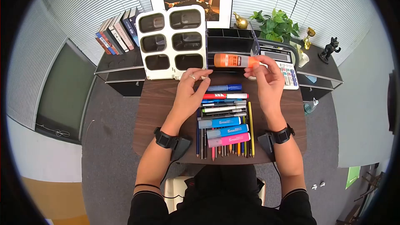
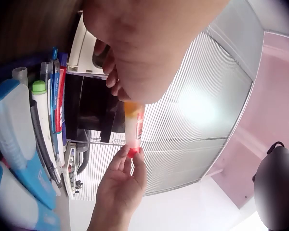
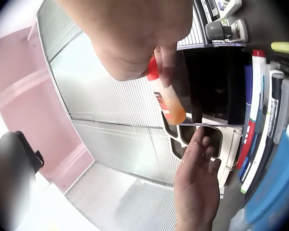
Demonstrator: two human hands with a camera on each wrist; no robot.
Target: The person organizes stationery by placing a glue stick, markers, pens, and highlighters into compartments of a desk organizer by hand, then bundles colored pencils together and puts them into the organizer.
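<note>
Past the pink highlighter [image 1: 228, 140], and pinching the orange bottle [image 1: 229, 61] by its cap [image 1: 253, 61] with right hand [image 1: 270, 81] above the far table [image 1: 152, 108], with left hand [image 1: 189, 91] relaxed, empty: probably light, slick, squeezable, best gripped mid-barrel!

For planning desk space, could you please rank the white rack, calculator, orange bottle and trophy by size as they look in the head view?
White rack
Calculator, partly hidden
Orange bottle
Trophy
</note>
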